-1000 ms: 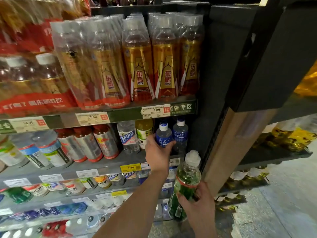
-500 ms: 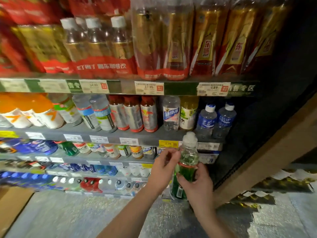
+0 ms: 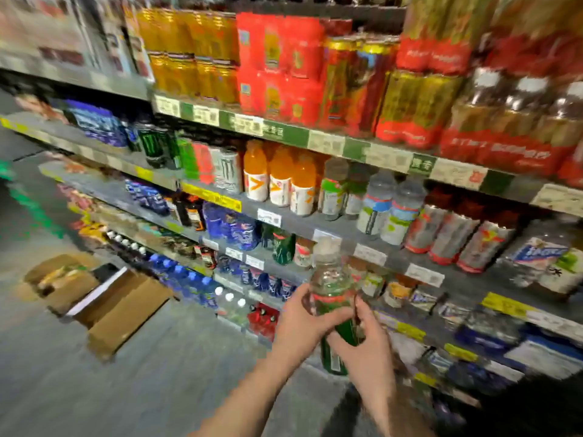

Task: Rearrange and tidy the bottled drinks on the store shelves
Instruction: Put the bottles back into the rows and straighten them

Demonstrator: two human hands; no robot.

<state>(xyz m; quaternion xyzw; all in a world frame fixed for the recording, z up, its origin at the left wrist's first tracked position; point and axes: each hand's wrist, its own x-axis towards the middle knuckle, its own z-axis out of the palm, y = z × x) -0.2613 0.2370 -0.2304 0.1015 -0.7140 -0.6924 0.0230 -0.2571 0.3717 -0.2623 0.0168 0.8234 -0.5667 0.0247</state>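
Observation:
A green drink bottle (image 3: 331, 279) with a white cap and a red band stands upright in front of the shelves, low in the middle of the head view. My left hand (image 3: 303, 320) grips its left side around the red band. My right hand (image 3: 366, 348) holds its lower right side, fingers curled round the green body. Behind it, a similar green bottle (image 3: 283, 247) stands on a lower shelf. Orange bottles (image 3: 280, 181) and clear bottles (image 3: 388, 206) line the shelf above. The picture is blurred by motion.
Shelves (image 3: 315, 225) of bottled and canned drinks run from upper left to lower right. Red and gold packs (image 3: 410, 89) fill the top shelf. An open cardboard box (image 3: 120, 307) lies on the grey floor at the left, beside another box (image 3: 60, 279).
The view has swung left along the aisle, and the cardboard boxes came into sight. My left hand left the blue bottle on the shelf and now grips the green bottle together with my right.

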